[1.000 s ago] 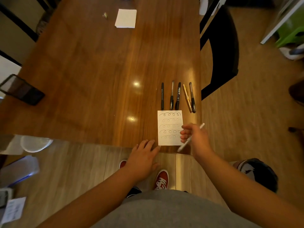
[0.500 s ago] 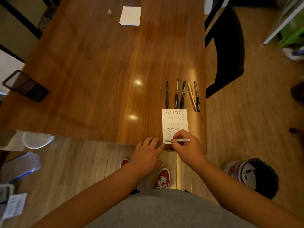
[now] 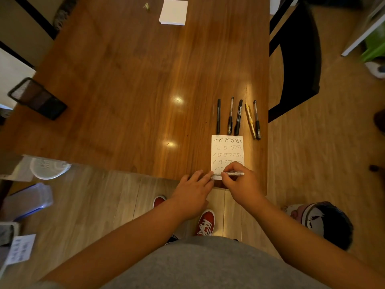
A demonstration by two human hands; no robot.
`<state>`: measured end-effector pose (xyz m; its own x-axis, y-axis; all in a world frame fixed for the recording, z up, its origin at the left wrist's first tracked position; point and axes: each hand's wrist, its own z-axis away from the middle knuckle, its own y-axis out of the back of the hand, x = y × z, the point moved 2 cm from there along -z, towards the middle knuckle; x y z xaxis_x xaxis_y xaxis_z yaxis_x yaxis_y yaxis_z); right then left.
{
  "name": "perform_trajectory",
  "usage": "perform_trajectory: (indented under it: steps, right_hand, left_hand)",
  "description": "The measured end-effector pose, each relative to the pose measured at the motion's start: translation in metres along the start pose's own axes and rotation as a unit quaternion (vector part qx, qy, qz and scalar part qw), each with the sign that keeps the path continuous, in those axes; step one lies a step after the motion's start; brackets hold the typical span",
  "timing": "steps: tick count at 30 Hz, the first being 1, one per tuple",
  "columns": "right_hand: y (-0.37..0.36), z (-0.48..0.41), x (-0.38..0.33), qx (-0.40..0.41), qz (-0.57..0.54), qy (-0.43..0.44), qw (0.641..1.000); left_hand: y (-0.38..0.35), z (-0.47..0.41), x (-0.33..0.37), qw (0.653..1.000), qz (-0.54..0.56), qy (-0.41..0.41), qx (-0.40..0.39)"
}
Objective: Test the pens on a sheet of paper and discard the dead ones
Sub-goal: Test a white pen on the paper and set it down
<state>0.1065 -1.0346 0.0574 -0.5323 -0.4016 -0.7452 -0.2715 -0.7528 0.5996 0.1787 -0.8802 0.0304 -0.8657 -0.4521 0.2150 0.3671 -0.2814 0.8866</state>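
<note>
Head view | right hand (image 3: 242, 185) pinching white pen (image 3: 231, 174) over paper (image 3: 227, 151), lower centre | left hand (image 3: 192, 196) flat, fingers spread, touching paper's corner | five pens (image 3: 238, 117) just above paper

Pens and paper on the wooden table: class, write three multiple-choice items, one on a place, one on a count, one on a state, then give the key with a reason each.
1. Where does the row of pens lie?
A. just beyond the scribbled sheet
B. on the floor
C. on the chair

2. How many pens lie in that row?
A. three
B. five
C. eight

3. What is the right hand doing?
A. resting empty
B. holding a white pen at the sheet's near end
C. gripping the chair

Key: 1 A, the pens lie just past the sheet's far edge; 2 B, five lie side by side; 3 B, fingers pinch the pen, while the left hand rests at the sheet's corner.
</note>
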Motion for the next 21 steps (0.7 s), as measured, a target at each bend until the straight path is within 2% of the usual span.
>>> perform_trajectory:
  steps: [11,21]
  right_hand:
    - [0.008,0.004,0.006,0.011,-0.008,-0.021,1.0]
    - [0.005,0.007,0.003,0.001,-0.017,-0.004,1.0]
  left_hand:
    - [0.01,-0.004,0.003,1.0,-0.009,-0.002,0.008]
    - [0.011,-0.005,0.011,1.0,-0.023,0.011,-0.009]
